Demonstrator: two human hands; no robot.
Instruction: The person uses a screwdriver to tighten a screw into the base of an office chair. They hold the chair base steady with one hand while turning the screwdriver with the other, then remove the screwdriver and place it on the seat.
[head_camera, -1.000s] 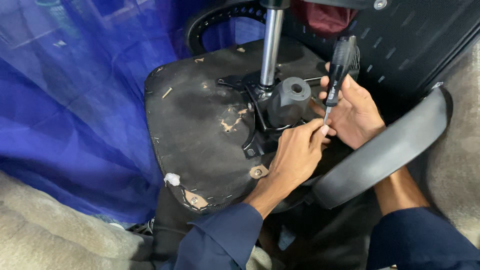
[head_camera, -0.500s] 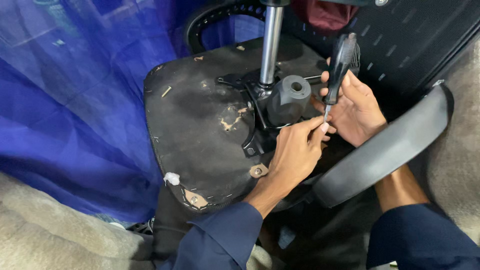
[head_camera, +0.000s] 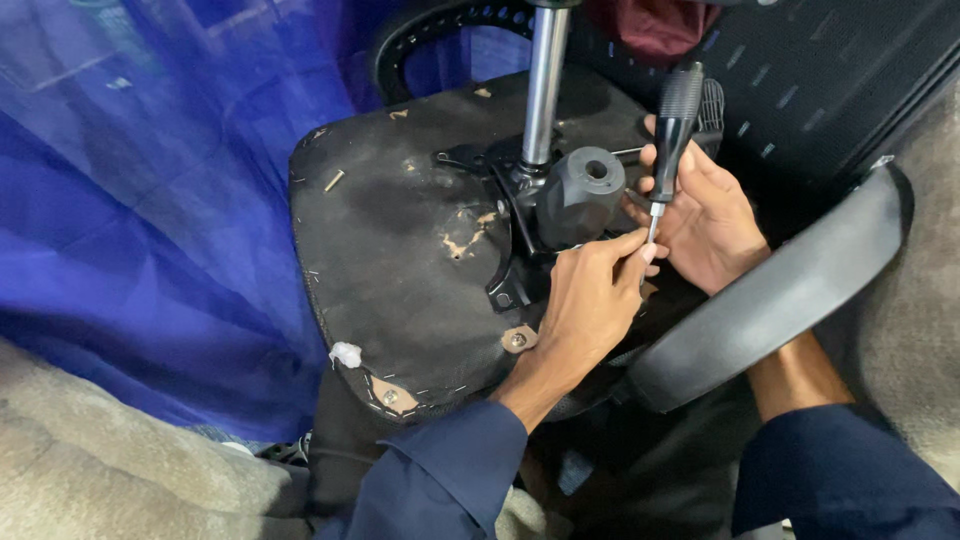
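A blue sheet of thin fabric (head_camera: 140, 200) fills the left half of the frame, with a beige cloth (head_camera: 90, 480) below it in the lower left corner. In the middle lies an overturned chair seat (head_camera: 400, 250), its black underside worn and dotted with staples, a small metal plate (head_camera: 519, 339) screwed on near its lower edge. A curved black armrest (head_camera: 780, 290) sweeps from the right edge down toward the centre. A shiny metal post (head_camera: 543, 85) rises from the seat's black bracket (head_camera: 500, 200) to the top of the frame, and a dark grey knob (head_camera: 583, 195) sits just to the right of its foot.

The right hand (head_camera: 710, 225), right of centre, is wrapped around a screwdriver (head_camera: 672, 130), holding its black handle upright with the thin shaft pointing down. The left hand (head_camera: 590, 300), just below the knob, has its fingertips (head_camera: 640, 250) pinched together at the lower end of the shaft; whether they hold a screw there cannot be told. Both forearms wear dark blue sleeves (head_camera: 450, 480) at the bottom of the frame.
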